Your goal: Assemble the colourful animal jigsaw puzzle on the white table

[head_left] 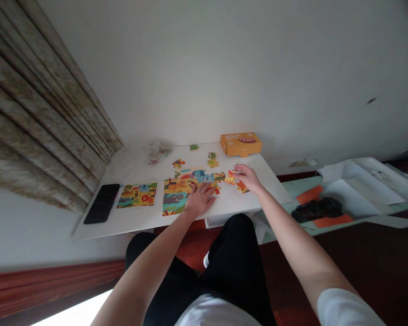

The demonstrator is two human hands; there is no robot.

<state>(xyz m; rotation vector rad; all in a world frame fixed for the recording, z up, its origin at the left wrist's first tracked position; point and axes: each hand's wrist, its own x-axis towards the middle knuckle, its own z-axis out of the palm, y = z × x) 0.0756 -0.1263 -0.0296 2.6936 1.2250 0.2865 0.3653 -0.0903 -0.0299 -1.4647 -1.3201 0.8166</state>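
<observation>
A partly joined jigsaw puzzle (pixel 174 198) with cartoon animals lies on the white table in front of me. My left hand (pixel 200 199) rests on its right part, fingers spread and flat, hiding some of the picture. To the right, my right hand (pixel 249 177) has its fingers bent at a red-and-yellow puzzle piece (pixel 231 173) and seems to pinch it. Just under that hand are yellow lion-patterned pieces (pixel 242 187), apart from the joined section. Left of the puzzle lies a reference picture (pixel 137 195) with the same kind of animals.
Loose pieces (pixel 212 160) lie behind the puzzle, near a clear plastic bag (pixel 158 151). An orange box (pixel 241 144) stands at the back right, and a black phone (pixel 102 203) lies at the left edge. A lower green table (pixel 301 183) holds white trays and a dark object.
</observation>
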